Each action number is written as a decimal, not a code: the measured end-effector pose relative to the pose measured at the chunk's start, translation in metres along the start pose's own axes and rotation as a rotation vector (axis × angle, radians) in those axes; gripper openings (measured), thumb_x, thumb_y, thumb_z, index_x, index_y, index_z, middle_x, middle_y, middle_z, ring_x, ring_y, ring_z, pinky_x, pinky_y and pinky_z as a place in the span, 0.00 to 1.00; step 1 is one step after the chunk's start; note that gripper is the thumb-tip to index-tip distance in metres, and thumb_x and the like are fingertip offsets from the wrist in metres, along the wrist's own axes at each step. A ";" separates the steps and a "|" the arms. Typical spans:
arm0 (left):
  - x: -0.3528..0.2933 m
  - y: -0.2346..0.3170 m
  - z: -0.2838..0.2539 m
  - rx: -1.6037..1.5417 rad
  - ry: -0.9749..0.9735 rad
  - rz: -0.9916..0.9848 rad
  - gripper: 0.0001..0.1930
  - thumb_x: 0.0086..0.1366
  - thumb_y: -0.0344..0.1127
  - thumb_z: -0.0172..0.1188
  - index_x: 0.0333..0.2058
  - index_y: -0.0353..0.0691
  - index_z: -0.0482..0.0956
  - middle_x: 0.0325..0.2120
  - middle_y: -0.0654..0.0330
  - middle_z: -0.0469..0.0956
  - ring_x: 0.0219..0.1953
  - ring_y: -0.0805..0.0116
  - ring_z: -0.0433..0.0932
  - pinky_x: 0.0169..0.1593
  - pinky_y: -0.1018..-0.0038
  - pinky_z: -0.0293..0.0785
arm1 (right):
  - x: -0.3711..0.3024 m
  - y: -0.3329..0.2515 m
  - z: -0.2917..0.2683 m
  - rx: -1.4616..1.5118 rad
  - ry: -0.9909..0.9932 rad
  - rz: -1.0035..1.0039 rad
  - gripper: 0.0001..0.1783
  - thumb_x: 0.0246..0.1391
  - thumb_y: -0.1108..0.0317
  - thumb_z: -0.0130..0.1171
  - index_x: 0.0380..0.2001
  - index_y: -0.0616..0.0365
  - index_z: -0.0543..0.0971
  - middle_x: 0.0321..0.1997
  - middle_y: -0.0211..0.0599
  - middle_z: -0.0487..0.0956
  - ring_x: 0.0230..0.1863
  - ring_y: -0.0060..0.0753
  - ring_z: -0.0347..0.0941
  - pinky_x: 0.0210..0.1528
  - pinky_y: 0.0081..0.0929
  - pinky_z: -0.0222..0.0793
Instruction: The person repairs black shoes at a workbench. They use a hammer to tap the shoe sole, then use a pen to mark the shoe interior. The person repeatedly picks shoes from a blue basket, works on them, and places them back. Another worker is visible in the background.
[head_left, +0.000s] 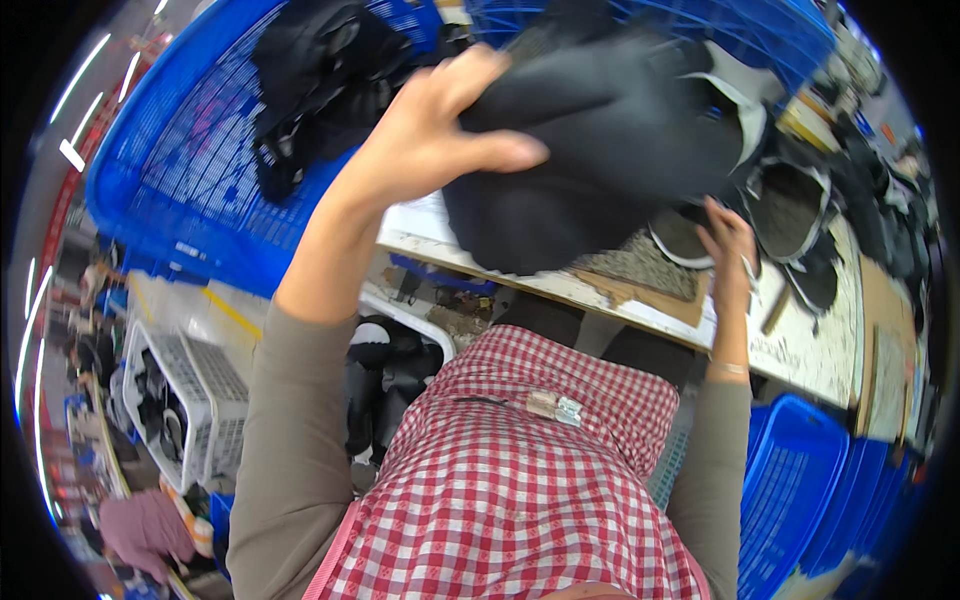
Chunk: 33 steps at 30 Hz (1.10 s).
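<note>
left hand [425, 130] grips black fabric piece [600, 150]; right hand [728, 245] pinches its edge.

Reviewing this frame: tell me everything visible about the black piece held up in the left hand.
The black piece looks like soft, matte fabric or foam-like material, bulky and folded over, with no visible print. It is lifted above the worn white worktable, its lower edge hanging near the table's front edge. The left hand grips its upper left part, thumb lying across the front. The right hand sits at its lower right edge; whether they touch there cannot be told. Behind it stand blue plastic baskets.
</note>
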<state>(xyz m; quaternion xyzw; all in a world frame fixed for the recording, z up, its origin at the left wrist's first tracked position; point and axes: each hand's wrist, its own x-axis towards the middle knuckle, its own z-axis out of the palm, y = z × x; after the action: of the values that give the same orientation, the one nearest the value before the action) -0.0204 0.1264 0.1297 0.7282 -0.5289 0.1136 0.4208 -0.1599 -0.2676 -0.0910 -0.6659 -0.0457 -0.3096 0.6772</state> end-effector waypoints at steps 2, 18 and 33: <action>0.046 0.019 0.011 -0.265 0.164 0.109 0.31 0.51 0.47 0.78 0.48 0.31 0.82 0.34 0.55 0.84 0.35 0.61 0.82 0.44 0.67 0.78 | -0.005 -0.030 0.000 -0.049 0.139 -0.066 0.31 0.73 0.43 0.43 0.57 0.63 0.68 0.67 0.56 0.72 0.66 0.54 0.71 0.69 0.47 0.67; -0.024 -0.220 -0.013 0.919 0.858 -0.027 0.26 0.45 0.24 0.65 0.47 0.37 0.76 0.46 0.50 0.74 0.52 0.48 0.70 0.59 0.57 0.62 | 0.091 -0.031 0.021 -1.380 0.029 -0.526 0.23 0.64 0.59 0.63 0.57 0.58 0.75 0.70 0.42 0.74 0.71 0.59 0.65 0.70 0.47 0.58; -0.165 -0.181 -0.239 0.977 0.453 -1.068 0.23 0.65 0.30 0.51 0.56 0.21 0.63 0.36 0.31 0.83 0.27 0.39 0.85 0.41 0.59 0.84 | 0.049 -0.072 0.121 -0.796 -0.040 -0.564 0.08 0.64 0.75 0.59 0.45 0.59 0.78 0.53 0.50 0.83 0.64 0.43 0.73 0.67 0.37 0.65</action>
<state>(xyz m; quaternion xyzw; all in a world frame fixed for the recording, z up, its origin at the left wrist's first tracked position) 0.1342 0.4285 0.0874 0.9478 0.1053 0.2627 0.1467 -0.1122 -0.1674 0.0081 -0.8407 -0.1152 -0.4617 0.2586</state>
